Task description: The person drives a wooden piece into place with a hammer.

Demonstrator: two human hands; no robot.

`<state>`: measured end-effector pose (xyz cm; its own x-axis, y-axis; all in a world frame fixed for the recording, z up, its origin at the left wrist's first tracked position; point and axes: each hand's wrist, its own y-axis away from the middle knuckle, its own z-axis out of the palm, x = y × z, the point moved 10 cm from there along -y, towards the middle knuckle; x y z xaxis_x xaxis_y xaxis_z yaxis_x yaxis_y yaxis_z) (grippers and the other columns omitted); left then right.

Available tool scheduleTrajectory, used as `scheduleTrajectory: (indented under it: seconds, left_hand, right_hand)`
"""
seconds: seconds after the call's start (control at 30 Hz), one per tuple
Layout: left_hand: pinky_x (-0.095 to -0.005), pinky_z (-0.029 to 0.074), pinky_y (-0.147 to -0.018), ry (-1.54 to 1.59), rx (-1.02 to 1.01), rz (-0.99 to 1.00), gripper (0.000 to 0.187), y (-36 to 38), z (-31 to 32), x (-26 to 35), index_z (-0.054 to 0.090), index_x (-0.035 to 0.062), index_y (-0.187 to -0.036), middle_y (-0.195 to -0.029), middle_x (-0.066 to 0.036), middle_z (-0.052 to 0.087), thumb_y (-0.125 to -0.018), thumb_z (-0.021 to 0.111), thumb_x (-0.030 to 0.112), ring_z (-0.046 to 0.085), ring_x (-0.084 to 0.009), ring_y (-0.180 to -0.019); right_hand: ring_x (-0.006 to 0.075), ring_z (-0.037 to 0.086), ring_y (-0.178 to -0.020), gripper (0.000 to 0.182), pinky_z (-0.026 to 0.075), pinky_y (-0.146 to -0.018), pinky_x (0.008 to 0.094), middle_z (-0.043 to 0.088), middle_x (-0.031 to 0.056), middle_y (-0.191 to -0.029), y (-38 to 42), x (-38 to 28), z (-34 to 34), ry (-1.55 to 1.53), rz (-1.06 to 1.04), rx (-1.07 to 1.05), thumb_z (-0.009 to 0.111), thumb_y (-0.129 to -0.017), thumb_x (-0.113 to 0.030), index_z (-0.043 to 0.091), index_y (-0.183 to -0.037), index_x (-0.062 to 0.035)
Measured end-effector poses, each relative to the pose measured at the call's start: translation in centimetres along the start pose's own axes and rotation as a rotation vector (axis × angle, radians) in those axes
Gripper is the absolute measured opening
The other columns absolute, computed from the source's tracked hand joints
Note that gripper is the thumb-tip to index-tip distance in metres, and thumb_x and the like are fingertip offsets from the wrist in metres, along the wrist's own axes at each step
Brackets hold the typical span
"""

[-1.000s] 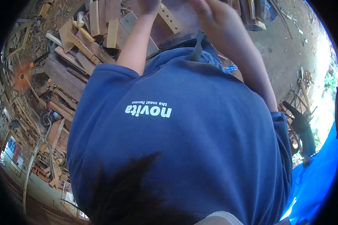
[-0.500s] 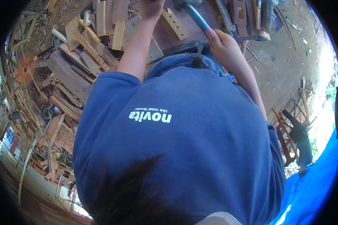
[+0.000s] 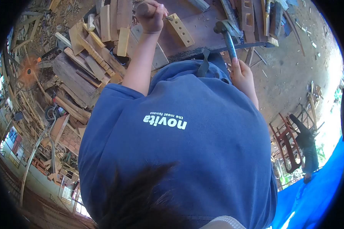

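My left hand (image 3: 153,18) is closed around the wooden handle of what looks like a chisel (image 3: 142,10). Its short visible metal end meets, or lies just over, the edge of a pale wood block (image 3: 184,37) with a row of several round holes. Out to the right, my right hand (image 3: 242,74) grips the shaft of a hammer (image 3: 228,42). The hammer's metal head is up, away from the block and the chisel. Under the block is a brown wooden work surface (image 3: 200,28).
Loose boards and offcuts (image 3: 74,74) crowd the left side. More timber, including a slotted piece (image 3: 247,19), lies at the upper right. A red frame (image 3: 286,145) stands far right, close to another person (image 3: 307,149). A blue sheet (image 3: 317,191) hangs at lower right.
My right hand has drawn the hammer back, down and to the right, away from the block. My left hand and the chisel show lower in view, beside the block.
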<state>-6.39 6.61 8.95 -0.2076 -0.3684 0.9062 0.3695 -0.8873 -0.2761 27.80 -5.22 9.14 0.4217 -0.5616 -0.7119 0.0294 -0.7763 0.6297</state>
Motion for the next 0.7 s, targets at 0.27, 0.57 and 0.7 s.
scheduleTrajectory:
  seconds: [0.27,0.57,0.7]
  left_hand:
    - [-0.0285,0.048,-0.052,0.025,-0.160,-0.027,0.009,0.4,1.8,-2.1,0.050,0.0052,-0.084,-0.060,-0.006,0.055,-0.084,0.058,0.002,0.056,-0.0152,-0.053]
    - [-0.0259,0.049,-0.058,0.077,-0.214,-0.021,0.016,1.6,2.5,-3.1,0.051,0.0073,-0.095,-0.073,-0.001,0.055,-0.084,0.062,0.005,0.054,-0.0107,-0.060]
    - [-0.0254,0.049,-0.056,0.152,-0.145,-0.123,0.014,1.5,2.5,-4.2,0.054,0.0057,-0.091,-0.072,-0.001,0.056,-0.082,0.064,0.005,0.056,-0.0103,-0.061]
  right_hand:
    - [0.0140,0.045,-0.062,0.044,0.036,-0.057,0.0310,0.049,0.0049,-0.066,0.4,-0.1,0.9,0.160,0.065,-0.012,0.046,-0.100,-0.041,0.057,-0.088,0.0001]
    - [0.0248,0.055,-0.066,0.051,0.043,-0.063,0.0380,0.058,0.0170,-0.070,0.6,-0.3,1.5,0.257,0.090,-0.052,0.045,-0.099,-0.045,0.057,-0.089,0.0028]
    - [0.0267,0.055,-0.067,0.051,0.044,-0.065,0.0387,0.058,0.0182,-0.071,0.7,-0.3,1.4,0.288,0.105,-0.059,0.045,-0.099,-0.046,0.057,-0.088,0.0029]
